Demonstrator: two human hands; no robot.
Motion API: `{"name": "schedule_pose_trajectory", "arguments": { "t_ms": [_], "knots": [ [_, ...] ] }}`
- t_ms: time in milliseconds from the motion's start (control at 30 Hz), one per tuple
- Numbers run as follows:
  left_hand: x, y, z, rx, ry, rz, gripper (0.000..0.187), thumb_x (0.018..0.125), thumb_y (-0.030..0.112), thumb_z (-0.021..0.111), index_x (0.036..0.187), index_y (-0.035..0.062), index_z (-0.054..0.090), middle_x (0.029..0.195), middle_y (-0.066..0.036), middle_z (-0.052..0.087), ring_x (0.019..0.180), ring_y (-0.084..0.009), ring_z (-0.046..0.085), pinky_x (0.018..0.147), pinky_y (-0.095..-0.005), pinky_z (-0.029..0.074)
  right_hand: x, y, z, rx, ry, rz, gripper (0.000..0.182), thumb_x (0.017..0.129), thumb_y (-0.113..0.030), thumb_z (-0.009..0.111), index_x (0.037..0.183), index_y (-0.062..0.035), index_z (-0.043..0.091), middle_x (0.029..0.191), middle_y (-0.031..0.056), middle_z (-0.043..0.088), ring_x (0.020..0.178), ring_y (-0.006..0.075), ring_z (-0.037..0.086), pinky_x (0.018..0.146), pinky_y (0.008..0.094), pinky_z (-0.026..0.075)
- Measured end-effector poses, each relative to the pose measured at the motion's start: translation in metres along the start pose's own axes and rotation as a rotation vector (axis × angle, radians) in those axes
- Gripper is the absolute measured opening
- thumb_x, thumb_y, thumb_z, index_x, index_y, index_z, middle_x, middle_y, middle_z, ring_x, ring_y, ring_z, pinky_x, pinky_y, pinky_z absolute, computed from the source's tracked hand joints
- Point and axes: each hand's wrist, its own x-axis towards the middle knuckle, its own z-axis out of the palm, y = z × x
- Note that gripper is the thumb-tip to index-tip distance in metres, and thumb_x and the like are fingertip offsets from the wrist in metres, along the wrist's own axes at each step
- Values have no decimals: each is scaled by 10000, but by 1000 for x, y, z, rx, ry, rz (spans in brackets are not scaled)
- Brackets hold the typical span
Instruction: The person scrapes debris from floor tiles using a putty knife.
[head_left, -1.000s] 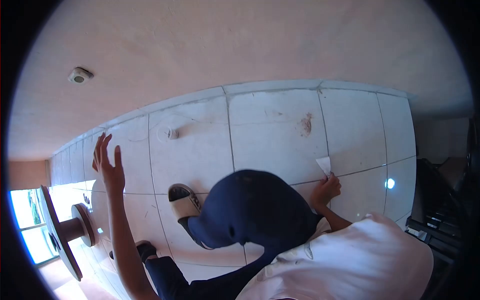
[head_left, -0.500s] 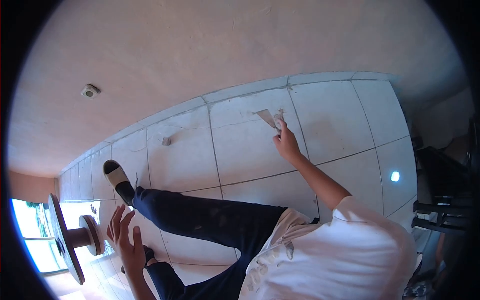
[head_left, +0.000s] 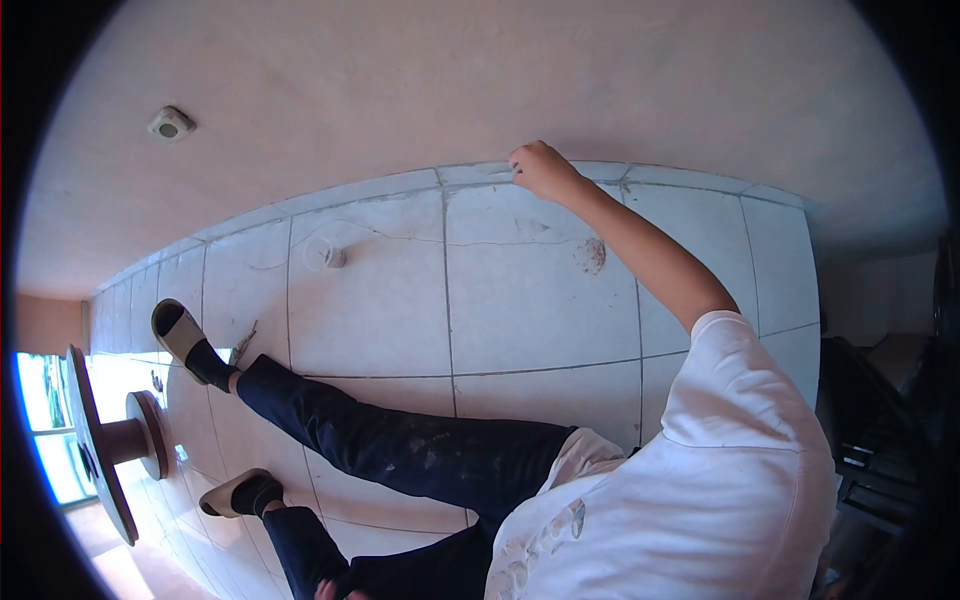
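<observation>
My right hand is raised against the foot of the wall, just above the tiled skirting. Its fingers are curled closed; a blade is not clearly visible at them, and what they hold is hidden. Beside the forearm, a small heap of crumbly debris lies on the white floor tiles. Only some fingertips of my left hand show at the bottom edge, over the dark trousers, too little to read their shape.
A small clear cup lies on the tiles beside the wall. My sandalled feet are at the left. Farther left stands a large wooden spool. A white socket sits on the wall. Dark furniture stands at the right.
My right hand has moved up from the floor to the skirting, and the scraper seen in it before no longer shows. My left hand has dropped to the bottom edge. The view has shifted.
</observation>
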Motion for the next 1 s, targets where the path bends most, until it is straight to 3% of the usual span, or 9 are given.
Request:
{"name": "schedule_pose_trajectory", "arguments": {
  "t_ms": [67, 100, 167, 333, 400, 700, 800, 867, 1000],
  "knots": [
    [-15, -15, 58, -112, -596, -348, 460, 957, 227, 634, 1384, 82, 544, 1477, -187, 509, 1378, -376, 479, 1127, -545, 372, 14, -6, 15, -85, -32, -25, 164, 808, -43, 672, 932, 55, 716, 944, 263, 700, 923, 408, 684, 830, 450, 552],
    [-25, 1, 95, -62, -667, -247, 529, 959, 214, 675, 1418, 23, 496, 1397, -205, 535, 1302, -390, 517, 1022, -468, 448, 17, -8, 21, -166, -62, -31, 139, 800, -36, 670, 900, 51, 712, 927, 260, 697, 923, 408, 683, 823, 451, 552],
    [-38, 11, 150, 152, -477, 89, 472, 933, 191, 702, 1323, -3, 520, 1305, -215, 549, 1247, -413, 513, 1009, -477, 431, 22, -16, 22, -238, -164, -60, 131, 799, -25, 665, 903, 38, 714, 938, 256, 704, 907, 407, 694, 792, 449, 565],
    [-33, -26, 172, 122, -455, 128, 246, 934, 123, 682, 1111, 6, 558, 1172, -197, 560, 1181, -413, 512, 992, -490, 405, -25, -18, 5, -244, -365, -155, 156, 803, -26, 651, 932, 13, 730, 991, 236, 718, 895, 390, 702, 784, 439, 571],
    [-33, -26, 171, 123, -484, 172, 180, 939, 97, 668, 1053, 10, 560, 1134, -189, 560, 1150, -404, 521, 984, -490, 402, -58, -8, -15, -55, -137, -85, 192, 841, -53, 641, 1001, -8, 736, 1019, 220, 719, 912, 372, 696, 812, 436, 555],
    [-45, -37, 175, 30, -220, 321, 110, 993, 95, 617, 1008, 15, 543, 1007, -123, 586, 987, -285, 563, 867, -406, 449, -217, 79, -19, 593, 129, 649, 293, 981, -205, 592, 1211, -42, 668, 874, 114, 697, 766, 221, 641, 748, 352, 506],
    [-71, -23, 147, -636, -509, -185, 107, 1076, 161, 531, 1055, 56, 520, 901, 30, 466, 786, -47, 406, 692, -209, 334, -284, 111, 10, 666, 295, 821, 278, 975, -217, 610, 1174, -29, 661, 877, 136, 705, 765, 267, 664, 742, 365, 511],
    [-97, 0, 120, -630, -743, -170, 69, 1057, 119, 542, 1056, 52, 524, 875, 33, 467, 760, -52, 395, 670, -211, 327, -326, 135, 28, 248, 567, 626, 275, 990, -228, 610, 1178, -28, 633, 765, 111, 644, 686, 268, 612, 641, 409, 493],
    [-83, 30, 82, -313, -1032, 13, 77, 987, 58, 611, 1008, 6, 557, 835, -48, 575, 765, -126, 522, 720, -267, 441, -393, 175, 41, 154, 608, 663, 294, 998, -252, 611, 1181, -21, 619, 778, 166, 635, 724, 353, 623, 672, 444, 484]
  ]
}}
